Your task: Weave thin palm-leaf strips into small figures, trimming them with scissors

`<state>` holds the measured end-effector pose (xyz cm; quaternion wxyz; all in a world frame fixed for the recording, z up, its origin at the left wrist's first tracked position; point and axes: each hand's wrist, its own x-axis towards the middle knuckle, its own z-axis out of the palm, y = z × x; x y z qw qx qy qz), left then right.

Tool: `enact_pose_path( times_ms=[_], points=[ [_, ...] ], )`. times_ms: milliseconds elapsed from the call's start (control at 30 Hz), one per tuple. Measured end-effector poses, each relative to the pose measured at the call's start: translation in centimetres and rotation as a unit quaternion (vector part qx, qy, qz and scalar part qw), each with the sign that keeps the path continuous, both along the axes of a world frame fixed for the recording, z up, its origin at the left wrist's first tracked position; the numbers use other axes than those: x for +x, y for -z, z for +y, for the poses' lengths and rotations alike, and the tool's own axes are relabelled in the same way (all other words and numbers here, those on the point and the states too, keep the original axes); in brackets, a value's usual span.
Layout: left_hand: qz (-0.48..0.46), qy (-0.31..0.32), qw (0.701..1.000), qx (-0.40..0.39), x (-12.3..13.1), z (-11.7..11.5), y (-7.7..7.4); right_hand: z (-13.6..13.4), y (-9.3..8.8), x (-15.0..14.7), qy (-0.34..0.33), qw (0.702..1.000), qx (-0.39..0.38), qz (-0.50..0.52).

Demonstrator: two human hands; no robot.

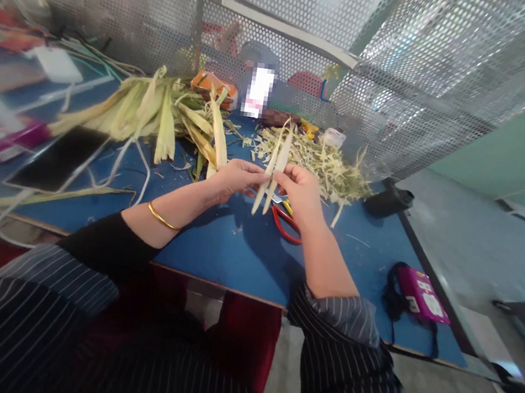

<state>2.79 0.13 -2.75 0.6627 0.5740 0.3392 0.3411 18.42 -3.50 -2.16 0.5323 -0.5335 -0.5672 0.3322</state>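
Note:
My left hand pinches a narrow, pale strip of corn husk, pointed at its lower end. Close beside it, my right hand grips a second, slightly wider husk strip. Both strips stand nearly upright and side by side above the table, my fingertips almost meeting at their middles. Beneath my right hand lie scissors with red handles, their blades partly hidden by the hand and the strips. A long husk leaf rises just behind my left hand.
Whole corn husks lie heaped at the left, shredded husk at the back right. On the blue table are a phone with white cables, a black cylinder and a purple box with black straps. Perforated metal panels stand behind.

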Motion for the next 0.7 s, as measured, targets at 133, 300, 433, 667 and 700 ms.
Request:
enact_pose_path(
  times_ms=[133,300,433,667,700],
  points=[
    [-0.006,0.005,1.000,-0.014,-0.01,0.24,0.33,0.08,0.13,-0.22,-0.001,0.999,0.019,-0.042],
    [0.004,-0.013,1.000,-0.003,0.06,0.44,0.63,0.00,0.57,-0.41,0.022,0.996,0.025,-0.084],
    [0.019,-0.059,0.998,0.028,0.16,0.40,0.51,-0.07,0.67,-0.55,0.023,0.997,0.014,-0.074],
    [-0.067,-0.163,0.984,-0.001,-0.04,0.76,-0.21,0.09,0.42,-0.33,0.016,0.995,0.021,-0.095],
    [-0.085,-0.178,0.980,0.002,-0.03,0.89,-0.13,0.05,0.48,-0.43,-0.014,0.996,-0.005,-0.093]
  ],
)
